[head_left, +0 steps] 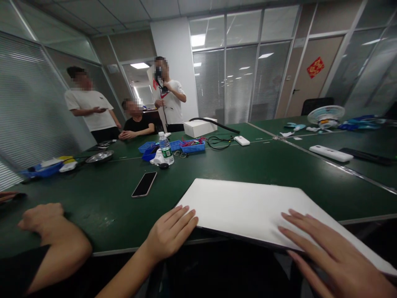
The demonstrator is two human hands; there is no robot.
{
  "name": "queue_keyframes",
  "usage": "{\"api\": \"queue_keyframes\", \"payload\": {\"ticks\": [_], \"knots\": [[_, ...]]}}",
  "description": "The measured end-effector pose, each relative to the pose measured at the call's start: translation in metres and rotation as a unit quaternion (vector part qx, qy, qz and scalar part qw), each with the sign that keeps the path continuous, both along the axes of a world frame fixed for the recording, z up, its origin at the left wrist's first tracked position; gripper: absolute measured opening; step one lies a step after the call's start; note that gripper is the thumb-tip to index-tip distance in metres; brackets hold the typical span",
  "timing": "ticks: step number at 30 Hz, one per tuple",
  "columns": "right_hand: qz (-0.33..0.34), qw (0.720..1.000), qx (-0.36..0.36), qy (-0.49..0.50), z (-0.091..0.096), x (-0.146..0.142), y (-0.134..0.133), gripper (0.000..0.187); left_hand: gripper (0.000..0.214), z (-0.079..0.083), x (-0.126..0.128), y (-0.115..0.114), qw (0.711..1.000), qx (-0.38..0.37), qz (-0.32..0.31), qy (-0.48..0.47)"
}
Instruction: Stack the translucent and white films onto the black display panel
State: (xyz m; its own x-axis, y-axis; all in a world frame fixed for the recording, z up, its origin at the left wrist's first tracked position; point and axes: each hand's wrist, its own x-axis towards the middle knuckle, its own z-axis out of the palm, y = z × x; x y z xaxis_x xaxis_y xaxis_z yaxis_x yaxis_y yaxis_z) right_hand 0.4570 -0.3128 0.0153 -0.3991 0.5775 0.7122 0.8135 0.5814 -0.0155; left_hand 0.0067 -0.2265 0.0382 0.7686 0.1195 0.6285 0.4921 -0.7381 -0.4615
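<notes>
White flat panel (245, 203), lying on green bench (263, 165), partly reaching past the front edge. On its left corner, left hand (169, 231), fingers close together on top, thumb hidden; cannot tell if gripping. At near right edge, right hand (338, 256), fingers apart. Farther left, phone (144, 184); behind it, bottle (166, 150) near blue tray (198, 147)

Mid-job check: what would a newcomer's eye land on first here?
Most likely the large, flat white panel at the near side of the green table, the left hand at its left end and the right hand toward its right. Next, the red diamond-shaped sign on the door at back right.
</notes>
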Motion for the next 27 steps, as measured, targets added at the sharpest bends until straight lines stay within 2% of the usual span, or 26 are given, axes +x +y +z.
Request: {"api": "queue_keyframes", "payload": {"ticks": [2, 4, 6, 8, 10, 13, 16, 18, 19, 21, 25, 27], "knots": [[-0.004, 0.998, 0.041, -0.05, 0.004, -0.027, 0.004, 0.062, 0.028, -0.001, 0.021, 0.014, 1.0, -0.009, -0.007, -0.006], [-0.005, 0.997, 0.057, -0.051, 0.0, -0.033, 0.013, 0.063, 0.026, -0.005, 0.041, 0.03, 1.0, -0.004, -0.018, -0.02], [-0.022, 0.997, 0.068, -0.042, -0.009, -0.022, 0.025, 0.064, 0.027, -0.01, 0.058, 0.051, 0.999, -0.003, -0.036, -0.008], [-0.047, 0.995, 0.08, -0.038, -0.017, -0.004, 0.038, 0.057, 0.028, -0.014, 0.074, 0.075, 0.999, -0.021, -0.047, -0.003], [-0.071, 0.993, 0.082, -0.045, -0.02, 0.011, 0.051, 0.043, 0.031, -0.016, 0.092, 0.103, 0.995, -0.087, -0.047, 0.028], [-0.143, 0.984, 0.082, -0.067, -0.016, 0.025, 0.071, 0.027, 0.034, -0.017, 0.116, 0.146, 0.99, -0.125, -0.046, 0.051], [-0.223, 0.966, 0.094, -0.093, -0.008, 0.038, 0.088, 0.027, 0.041, -0.02, 0.123, 0.184, 0.985, -0.167, -0.01, 0.044], [-0.264, 0.953, 0.095, -0.117, -0.004, 0.051, 0.096, 0.027, 0.053, -0.025, 0.109, 0.204, 0.979, -0.201, 0.034, 0.026], [-0.282, 0.947, 0.088, -0.128, -0.003, 0.058, 0.099, 0.028, 0.06, -0.028, 0.096, 0.212, 0.973, -0.221, 0.061, 0.016], [-0.314, 0.938, 0.068, -0.134, -0.006, 0.076, 0.104, 0.029, 0.058, -0.034, 0.059, 0.223, 0.958, -0.264, 0.112, 0.002], [-0.318, 0.944, 0.026, -0.089, -0.029, 0.116, 0.125, 0.036, 0.043, -0.045, -0.024, 0.226, 0.916, -0.345, 0.201, -0.028], [-0.312, 0.947, 0.0, -0.076, -0.043, 0.133, 0.141, 0.043, 0.044, -0.047, -0.052, 0.224, 0.896, -0.374, 0.234, -0.051]]}}
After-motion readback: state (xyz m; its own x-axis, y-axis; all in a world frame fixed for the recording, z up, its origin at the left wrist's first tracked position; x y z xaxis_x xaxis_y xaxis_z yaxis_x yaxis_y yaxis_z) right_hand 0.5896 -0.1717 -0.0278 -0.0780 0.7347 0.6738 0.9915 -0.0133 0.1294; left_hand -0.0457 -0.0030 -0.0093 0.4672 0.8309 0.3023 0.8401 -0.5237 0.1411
